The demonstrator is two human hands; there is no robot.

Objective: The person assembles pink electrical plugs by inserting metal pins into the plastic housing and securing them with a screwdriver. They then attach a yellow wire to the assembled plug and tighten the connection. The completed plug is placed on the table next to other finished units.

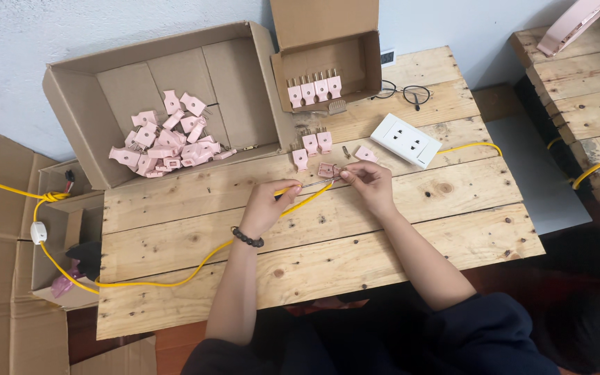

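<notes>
- Yellow cable (175, 281): end pinched at table centre, then running toward 8 o'clock across the planks, off the left edge, looping up to a white inline switch (38, 232) and away toward 9 o'clock.
- Left hand (267, 207): fingers pressed together around the cable near its stripped end, dark bead bracelet (247, 239) at the wrist.
- Right hand (369, 182): thumb and forefinger pinching the thin wire tip beside an open pink plug half (326, 169), just at 10 o'clock of the knuckles.
- Loose pink plugs (312, 144): a few standing and lying at 12 o'clock of the hands, one more pink piece (365, 153) just above the right hand.
- White socket plate (405, 140): at 1 o'clock of the right hand, flat on the planks, a second yellow cable (477, 146) leaving it toward 3 o'clock.
- Small cardboard box (328, 66): at 12 o'clock, flap up, a row of pink plugs inside.
- Large cardboard box (168, 97): at 10 o'clock, tilted open, a heap of pink plug parts (164, 139) within.
- Glasses (404, 91): at 1 o'clock near the wall, beyond the socket plate.
- Wooden pallet table (355, 257): bearing all of the above; another pallet surface (585, 83) at 2 o'clock, well apart.
</notes>
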